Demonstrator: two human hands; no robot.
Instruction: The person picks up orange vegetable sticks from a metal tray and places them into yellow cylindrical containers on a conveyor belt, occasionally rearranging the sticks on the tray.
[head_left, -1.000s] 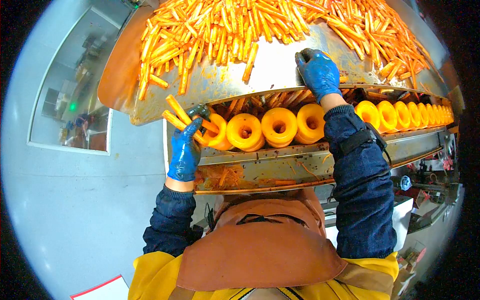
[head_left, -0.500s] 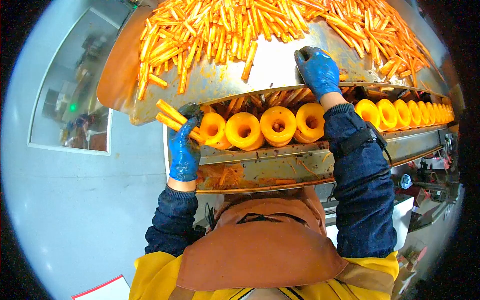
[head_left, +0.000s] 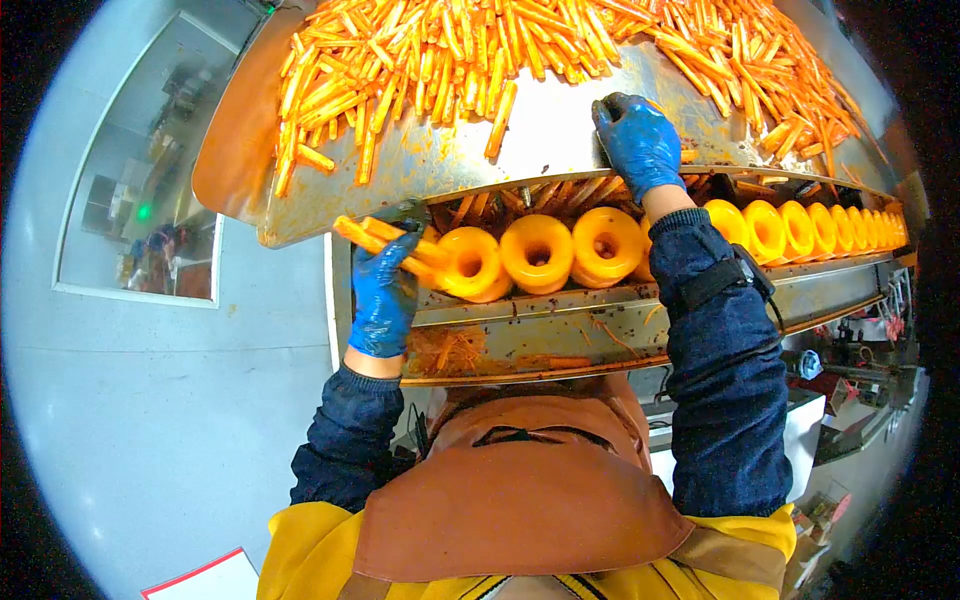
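Observation:
Orange sticks [head_left: 362, 235] are gripped in my left hand [head_left: 385, 295], which wears a blue glove and sits at the left end of a row of yellow ring-shaped rollers [head_left: 537, 254]. The sticks' right ends touch or overlap the nearest roller. My right hand [head_left: 640, 142], gloved in blue too, is curled over the metal tray's front edge, above the rollers. Its fingers are pressed together; part of an orange stick shows beside them, and the rest is hidden under the hand.
Heaps of orange sticks [head_left: 470, 60] lie on the sloped metal tray [head_left: 570, 115] above the rollers. A metal trough [head_left: 520, 340] with scraps runs below. A windowed wall [head_left: 140, 330] stands on the left.
My left hand has moved slightly right with its sticks. The rollers near it have shifted, and the sticks now overlap the leftmost one. My right hand has barely moved.

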